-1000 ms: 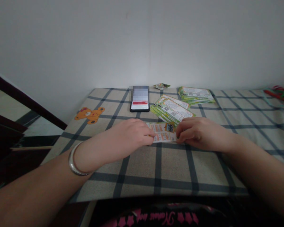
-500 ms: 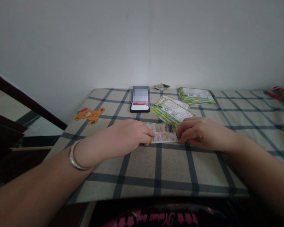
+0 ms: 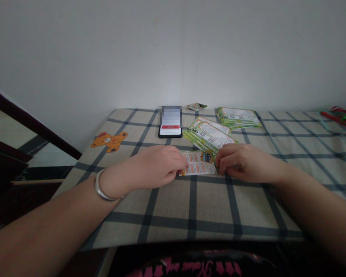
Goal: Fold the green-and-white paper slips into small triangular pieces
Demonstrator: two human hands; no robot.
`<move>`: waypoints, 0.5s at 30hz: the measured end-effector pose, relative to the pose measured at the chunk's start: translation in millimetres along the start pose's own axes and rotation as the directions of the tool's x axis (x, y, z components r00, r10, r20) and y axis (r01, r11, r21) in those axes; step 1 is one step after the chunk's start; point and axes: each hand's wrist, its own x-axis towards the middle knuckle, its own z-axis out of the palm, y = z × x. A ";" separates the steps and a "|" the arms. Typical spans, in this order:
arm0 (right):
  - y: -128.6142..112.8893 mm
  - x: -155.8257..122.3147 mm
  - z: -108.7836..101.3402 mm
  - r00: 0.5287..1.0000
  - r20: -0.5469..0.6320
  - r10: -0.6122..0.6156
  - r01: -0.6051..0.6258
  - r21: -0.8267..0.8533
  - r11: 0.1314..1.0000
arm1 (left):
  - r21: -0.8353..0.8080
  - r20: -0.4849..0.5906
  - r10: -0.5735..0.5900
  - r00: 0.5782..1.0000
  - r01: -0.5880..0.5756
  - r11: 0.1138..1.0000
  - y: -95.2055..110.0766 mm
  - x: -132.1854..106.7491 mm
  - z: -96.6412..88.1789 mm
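Our left hand [image 3: 158, 166] and our right hand [image 3: 243, 163] are apart, but their fingers press both ends of the card [image 3: 198, 163] on the cloth [image 3: 207, 200], so it lies flat below the green cards [image 3: 209, 134].

Phone screen [image 3: 170, 117] blurred out at twelve o'clock; left hand [image 3: 158, 167] and right hand [image 3: 245, 163] hide both ends of a printed card [image 3: 198, 163], its fine print too small to read; red-and-green tangle [image 3: 341, 119] cut off at three o'clock, dark garment [image 3: 190, 267] at six.
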 end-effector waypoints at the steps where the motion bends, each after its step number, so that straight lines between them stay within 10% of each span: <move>1: -0.9 0.7 0.1 1.000 0.004 0.013 -0.013 -0.016 1.000 | -0.004 0.030 -0.012 0.999 0.012 1.000 -0.8 -0.1 1.8; 15: -5.3 5.9 5.2 0.999 -0.035 -0.016 0.008 -0.220 0.976 | 0.157 0.040 0.005 0.999 -0.011 0.988 3.1 2.2 11.4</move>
